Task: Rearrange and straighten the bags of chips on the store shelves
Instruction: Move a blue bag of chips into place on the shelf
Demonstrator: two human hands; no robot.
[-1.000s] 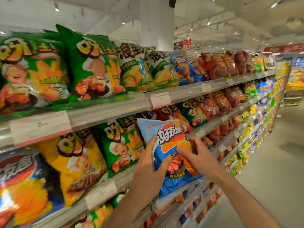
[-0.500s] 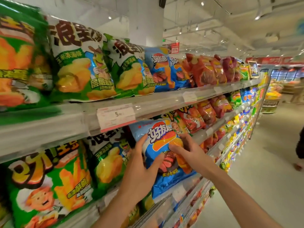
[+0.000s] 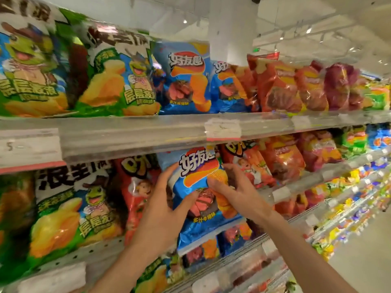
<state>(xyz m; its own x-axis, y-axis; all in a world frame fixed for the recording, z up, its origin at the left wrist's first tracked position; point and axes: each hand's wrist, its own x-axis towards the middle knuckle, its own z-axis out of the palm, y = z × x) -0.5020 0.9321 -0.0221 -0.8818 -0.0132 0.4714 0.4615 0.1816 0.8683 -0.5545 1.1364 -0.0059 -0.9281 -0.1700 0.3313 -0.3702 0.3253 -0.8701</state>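
Store aisle, head view. Both hands held one blue bag of chips [image 3: 198, 193] upright at the front of the second shelf [image 3: 306, 182], its top edge tucked under the rail of the top shelf [image 3: 131, 134]. The left hand [image 3: 163, 210] gripped the bag's left edge, thumb curled across the front and fingers behind. The right hand [image 3: 234, 193] pinched the bag's right side, thumb on the front panel, fingers curled round the edge. The bag stood between a red bag [image 3: 137, 187] on its left and an orange-red bag [image 3: 247, 163] on its right, touching both. A green-and-white bag [image 3: 72, 206] stood further left on the same shelf. Above, two more blue bags [image 3: 184, 79] sat on the top shelf among green and red ones. A price tag [image 3: 223, 129] hung on the top rail just above the held bag.
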